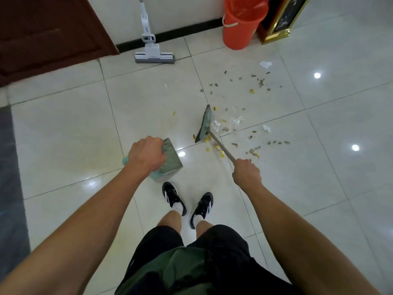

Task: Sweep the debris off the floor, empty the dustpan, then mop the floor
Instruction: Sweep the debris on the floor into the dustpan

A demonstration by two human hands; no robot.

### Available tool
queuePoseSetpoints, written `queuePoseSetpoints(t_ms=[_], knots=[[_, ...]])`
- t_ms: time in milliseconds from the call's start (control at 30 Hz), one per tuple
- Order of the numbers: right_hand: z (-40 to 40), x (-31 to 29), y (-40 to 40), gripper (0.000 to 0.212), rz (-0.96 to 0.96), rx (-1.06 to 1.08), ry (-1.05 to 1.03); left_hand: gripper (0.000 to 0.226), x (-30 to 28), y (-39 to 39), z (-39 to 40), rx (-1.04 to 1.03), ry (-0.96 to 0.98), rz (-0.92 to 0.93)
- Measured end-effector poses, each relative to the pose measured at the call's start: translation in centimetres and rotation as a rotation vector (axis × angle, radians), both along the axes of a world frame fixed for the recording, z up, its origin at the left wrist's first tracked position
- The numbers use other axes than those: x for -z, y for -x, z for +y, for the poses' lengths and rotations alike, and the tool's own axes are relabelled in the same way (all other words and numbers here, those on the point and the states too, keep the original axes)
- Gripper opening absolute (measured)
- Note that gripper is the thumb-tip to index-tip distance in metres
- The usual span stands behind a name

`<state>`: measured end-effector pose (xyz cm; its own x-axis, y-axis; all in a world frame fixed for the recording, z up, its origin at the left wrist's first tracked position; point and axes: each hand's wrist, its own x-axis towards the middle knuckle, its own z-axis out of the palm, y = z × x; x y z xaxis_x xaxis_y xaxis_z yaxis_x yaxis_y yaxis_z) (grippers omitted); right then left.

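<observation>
Gripping the broom (204,124) handle, right hand (246,175); left hand (146,153) clutching the dustpan (171,159) above scattered debris (258,81).

My left hand (146,153) holds the dustpan (170,158) left of the broom (204,124); debris (255,86) lies right of it, mop (154,54) and bucket (242,24) beyond by the wall

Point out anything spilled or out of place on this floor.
Debris lies scattered over the tiles right of the broom: brown bits, yellow scraps, clear plastic wrap and two crumpled white paper bits. The mop and bucket stand tidily by the wall.
</observation>
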<state>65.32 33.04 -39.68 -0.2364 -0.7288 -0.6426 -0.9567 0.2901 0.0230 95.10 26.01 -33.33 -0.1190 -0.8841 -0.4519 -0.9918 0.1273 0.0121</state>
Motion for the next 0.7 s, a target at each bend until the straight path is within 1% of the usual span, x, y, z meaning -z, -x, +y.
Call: queuePoseSetpoints(t_ms=[133, 333, 433, 600, 700], knots=[[0.5, -0.4, 1.4, 0.025, -0.014, 0.052, 0.030, 0.005, -0.2, 1.0, -1.0, -0.007, 0.006, 0.021], [-0.7, -0.5, 1.1, 0.034, -0.067, 0.074, 0.067, 0.005, -0.7, -0.3, -2.8, -0.017, 0.031, 0.025], [-2.6, -0.4, -0.9, 0.036, -0.111, 0.076, 0.079, 0.005, -0.7, -2.4, -3.8, -0.020, 0.036, -0.004], [-8.0, 0.1, -6.2, 0.029, -0.178, 0.036, 0.089, 0.006, -0.5, -7.5, -7.4, -0.029, 0.034, -0.036], [-11.4, 0.8, -10.6, 0.025, -0.215, 0.061, 0.077, 0.010, -0.5, -10.6, -10.3, -0.024, 0.023, -0.038]])
